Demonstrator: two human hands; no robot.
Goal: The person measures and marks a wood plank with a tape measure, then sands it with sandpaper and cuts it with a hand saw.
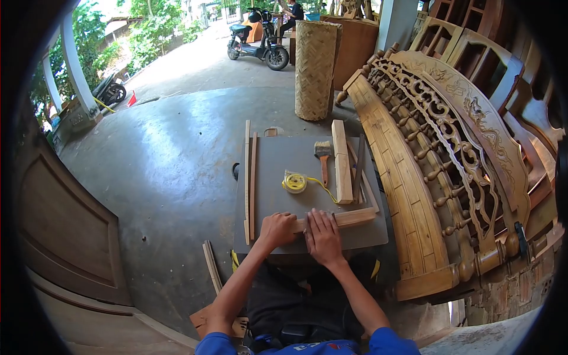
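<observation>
A squared length of pale wood (pixel 355 218) lies crosswise near the front edge of the grey work table (pixel 284 154). My left hand (pixel 278 231) is closed round its left end. Over its middle lies my right hand (pixel 322 235), fingers stretched out side by side across the wood. A thin dark edge shows between the hands; I cannot make out what it is. Beyond them is a clear-cased tape measure (pixel 294 182), its yellow blade (pixel 322 186) running out to the right. A paintbrush (pixel 323 158) with a wooden handle lies behind it, beside a thick wooden block (pixel 341 163).
Thin wooden strips (pixel 250 183) line the table's left edge. A carved wooden bed panel (pixel 438 148) leans close on the right. A woven roll (pixel 316 71) stands behind the table. Farther back are a scooter (pixel 257 44) and a seated person (pixel 293 13). Offcuts (pixel 211 265) lie at lower left.
</observation>
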